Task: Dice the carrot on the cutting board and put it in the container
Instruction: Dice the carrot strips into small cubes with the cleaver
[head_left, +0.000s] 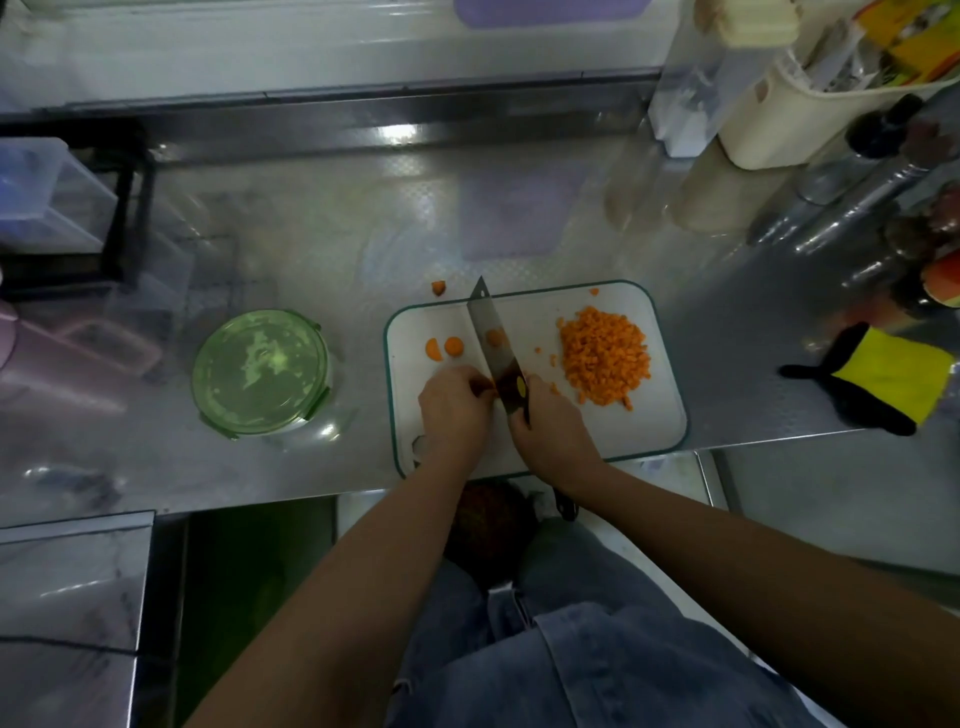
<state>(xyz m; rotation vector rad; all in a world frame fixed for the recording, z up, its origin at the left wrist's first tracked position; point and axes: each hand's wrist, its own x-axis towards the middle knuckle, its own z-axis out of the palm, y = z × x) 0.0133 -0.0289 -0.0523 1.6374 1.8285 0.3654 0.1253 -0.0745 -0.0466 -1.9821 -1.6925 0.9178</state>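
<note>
1. The steel counter (311, 234) carries everything. It looks shiny and slick, so I'd guess anything that rolls off the board skates away.
2. The white cutting board (654, 426) with the green rim sits at the near edge, right in front of the person.
3. The round green-lidded container (262, 371) is off to the left of the board, near but not touching. It's closed, so it needs opening before anything goes in.
4. The diced pile (605, 356) sits on the right half of the board. The cubes are tiny, light and loose, so pinching them is hopeless. I'd scoop them with the blade or tip the board.
5. The knife (485, 332) stands across the middle of the board, tip pointing away.
6. The right hand (548, 423) has its fingers wrapped around the knife handle.
7. The left hand (452, 402) has its fingers curled down on a carrot piece (487, 387) right against the blade. I can barely see the piece. Carrot is stiff and a bit wet, so I'd hold it flat side down and tuck the tips back.
8. Two round slices (453, 347) wait on the left half of the board, uncut. They're thin and rigid, so they should lie flat and be easy to stack.
9. One stray chunk (439, 287) lies on the counter just past the board's far edge.
</note>
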